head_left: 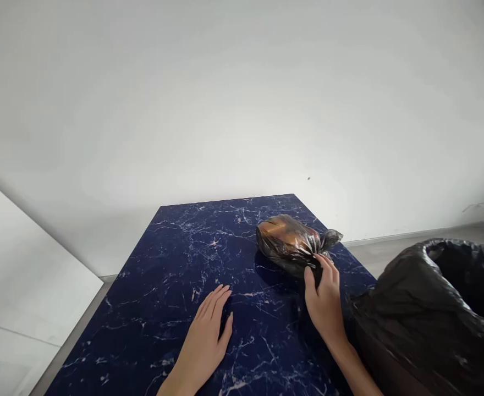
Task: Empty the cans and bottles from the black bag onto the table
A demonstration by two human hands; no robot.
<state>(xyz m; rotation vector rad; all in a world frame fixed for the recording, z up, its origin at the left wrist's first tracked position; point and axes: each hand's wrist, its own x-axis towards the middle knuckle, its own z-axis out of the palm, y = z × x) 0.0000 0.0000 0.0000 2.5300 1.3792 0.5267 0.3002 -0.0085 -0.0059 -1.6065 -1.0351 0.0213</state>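
Note:
On the blue marbled table lies a knotted, see-through black plastic bag (285,242) with brownish-orange contents that I cannot make out exactly. Its gathered, tied end points right. My right hand (324,297) is at that end, thumb and fingertips closed on the thin plastic just below the knot. My left hand (204,335) rests palm down, fingers stretched out, on the near middle of the table. It holds nothing and is well apart from the bag.
The blue table (176,258) has white veining and reaches to a pale wall (234,110). Right of it stands a bin lined with a black bag (423,308), its mouth open. A white panel or door (23,275) is at the left, with grey floor beside it.

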